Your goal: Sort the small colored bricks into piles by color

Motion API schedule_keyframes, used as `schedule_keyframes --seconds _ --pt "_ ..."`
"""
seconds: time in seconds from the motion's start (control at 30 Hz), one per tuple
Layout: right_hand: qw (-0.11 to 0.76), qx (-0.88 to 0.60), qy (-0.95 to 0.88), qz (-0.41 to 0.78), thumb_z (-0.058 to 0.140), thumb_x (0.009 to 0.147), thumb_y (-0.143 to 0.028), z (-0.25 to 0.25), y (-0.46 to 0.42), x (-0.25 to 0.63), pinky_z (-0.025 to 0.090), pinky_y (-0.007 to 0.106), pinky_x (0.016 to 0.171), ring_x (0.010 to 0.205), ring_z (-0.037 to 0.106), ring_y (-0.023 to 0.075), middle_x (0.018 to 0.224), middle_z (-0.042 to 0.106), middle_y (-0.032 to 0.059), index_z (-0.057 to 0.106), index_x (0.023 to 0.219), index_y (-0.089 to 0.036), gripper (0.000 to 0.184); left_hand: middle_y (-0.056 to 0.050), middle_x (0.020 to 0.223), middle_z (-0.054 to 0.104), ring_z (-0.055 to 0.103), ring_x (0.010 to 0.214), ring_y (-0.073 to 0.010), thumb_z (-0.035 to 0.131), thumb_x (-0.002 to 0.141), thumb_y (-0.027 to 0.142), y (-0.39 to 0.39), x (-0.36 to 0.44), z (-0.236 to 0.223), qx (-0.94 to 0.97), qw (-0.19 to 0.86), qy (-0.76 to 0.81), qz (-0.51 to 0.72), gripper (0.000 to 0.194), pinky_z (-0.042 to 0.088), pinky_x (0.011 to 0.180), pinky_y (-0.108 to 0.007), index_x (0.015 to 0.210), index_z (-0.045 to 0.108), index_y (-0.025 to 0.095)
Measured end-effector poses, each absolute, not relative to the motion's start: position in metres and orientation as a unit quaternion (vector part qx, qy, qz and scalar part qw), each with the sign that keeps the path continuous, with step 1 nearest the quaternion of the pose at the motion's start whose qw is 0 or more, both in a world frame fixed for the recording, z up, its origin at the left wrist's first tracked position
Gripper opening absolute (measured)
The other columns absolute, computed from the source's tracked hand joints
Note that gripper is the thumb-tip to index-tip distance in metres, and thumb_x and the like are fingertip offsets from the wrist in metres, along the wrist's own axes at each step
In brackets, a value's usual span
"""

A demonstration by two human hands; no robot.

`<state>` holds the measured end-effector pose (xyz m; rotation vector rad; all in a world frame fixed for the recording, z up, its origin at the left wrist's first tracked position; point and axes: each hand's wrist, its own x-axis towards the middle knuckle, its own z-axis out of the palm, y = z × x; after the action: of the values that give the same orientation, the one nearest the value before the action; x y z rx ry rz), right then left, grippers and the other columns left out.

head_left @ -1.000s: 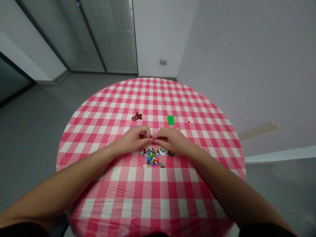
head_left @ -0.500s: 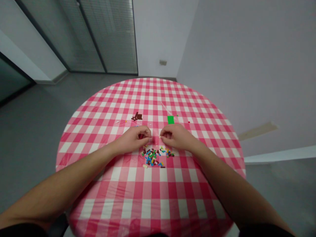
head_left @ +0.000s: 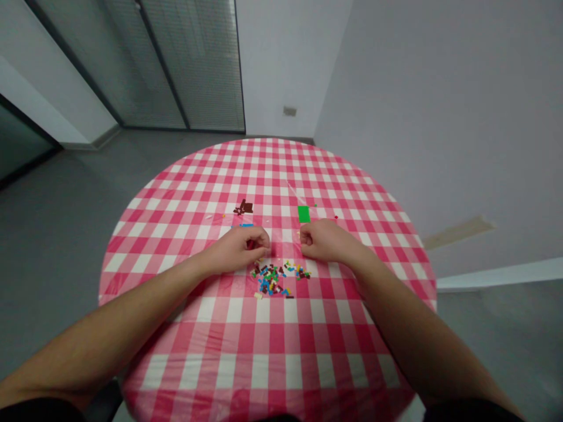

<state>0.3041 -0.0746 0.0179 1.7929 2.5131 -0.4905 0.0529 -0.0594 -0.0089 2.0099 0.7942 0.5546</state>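
My left hand [head_left: 240, 249] is curled into a pinch above the table, left of centre; whatever lies between its fingertips is too small to make out. Apart from it, on the right, my right hand [head_left: 328, 241] is also closed, its fingertips pressed together just in front of a green plate [head_left: 304, 214]. Anything in that grip is hidden. A loose pile of tiny building bricks [head_left: 271, 280], in blue, green, brown, yellow and cream, lies between the hands and nearer to me. Blue pieces [head_left: 246, 225] show just beyond my left hand.
Brown bricks [head_left: 244, 207] are grouped at the back left. A small red piece [head_left: 336, 217] and a small green piece [head_left: 315, 205] lie near the green plate. The round table wears a red-and-white checked cloth [head_left: 281, 340]; a wall [head_left: 440, 117] rises to the right.
My hands were together at the fingertips; my right hand has since drawn away to the right, towards the green plate. My left hand has stayed nearly in place.
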Motion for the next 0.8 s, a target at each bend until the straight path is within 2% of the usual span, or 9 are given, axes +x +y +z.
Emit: schedule_keyframes --seconds 0.43,0.6,0.8 --pt "-0.011 0.573 0.800 -0.176 0.064 0.075 -0.016 0.017 -0.075 0.304 0.029 0.029 0.054 0.061 0.054 0.0151 0.071 0.069 0.0040 0.064 0.071 -0.019 0.005 0.001 0.071 0.064 0.058 0.065 -0.0122 0.062 0.087 0.022 -0.057 0.051 -0.011 0.804 0.444 0.328 0.223 0.011 0.044 0.062 -0.025 0.077 0.060 0.018" --pt "0.021 0.592 0.790 -0.157 0.060 0.075 -0.014 0.024 -0.073 0.310 0.028 0.029 0.054 0.060 0.053 0.0149 0.068 0.067 0.0049 0.061 0.065 -0.018 0.011 0.001 0.071 0.064 0.056 0.064 -0.0116 0.062 0.087 0.023 -0.056 0.051 -0.012 0.808 0.437 0.325 0.224 0.013 0.043 0.062 -0.025 0.076 0.060 0.017" --pt "0.075 0.621 0.764 -0.160 0.060 0.074 -0.017 0.027 -0.069 0.321 0.027 0.028 0.052 0.058 0.050 0.0139 0.070 0.066 0.0054 0.060 0.066 -0.018 0.008 0.001 0.070 0.063 0.056 0.065 -0.0115 0.061 0.088 0.024 -0.055 0.050 -0.015 0.807 0.442 0.326 0.218 0.013 0.043 0.062 -0.025 0.077 0.060 0.017"
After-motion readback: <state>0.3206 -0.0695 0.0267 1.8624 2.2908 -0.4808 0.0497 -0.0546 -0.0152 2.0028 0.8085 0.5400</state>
